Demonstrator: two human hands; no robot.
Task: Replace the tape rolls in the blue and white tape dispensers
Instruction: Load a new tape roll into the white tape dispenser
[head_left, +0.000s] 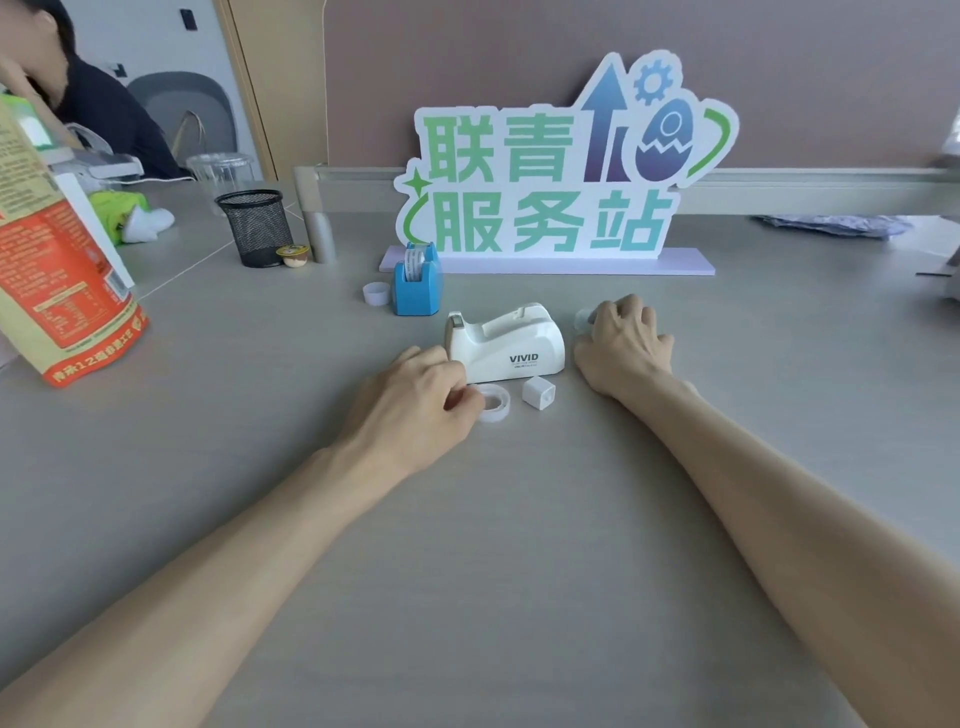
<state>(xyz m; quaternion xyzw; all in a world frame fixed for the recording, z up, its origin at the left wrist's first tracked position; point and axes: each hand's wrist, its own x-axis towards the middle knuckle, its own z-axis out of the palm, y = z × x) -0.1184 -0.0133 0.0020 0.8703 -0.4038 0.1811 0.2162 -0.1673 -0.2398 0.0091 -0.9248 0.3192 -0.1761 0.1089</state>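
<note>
The white tape dispenser (506, 340) stands on the grey desk between my hands, its roll slot empty. My left hand (415, 395) pinches a clear tape roll (493, 402) lying flat in front of it. A small white core piece (539, 392) lies beside that roll. My right hand (626, 343) rests on the desk to the right, its fingers curled over a clear tape roll (584, 315) that is mostly hidden. Further back stands the blue tape dispenser (415, 283) with a roll in it, and a small white ring (376, 293) lies to its left.
A large sign (550, 171) stands behind the dispensers against a partition. A black mesh pen cup (255, 226) and a small round container (293, 255) sit back left. An orange and white bag (57, 260) leans at the left edge. A person sits at far left.
</note>
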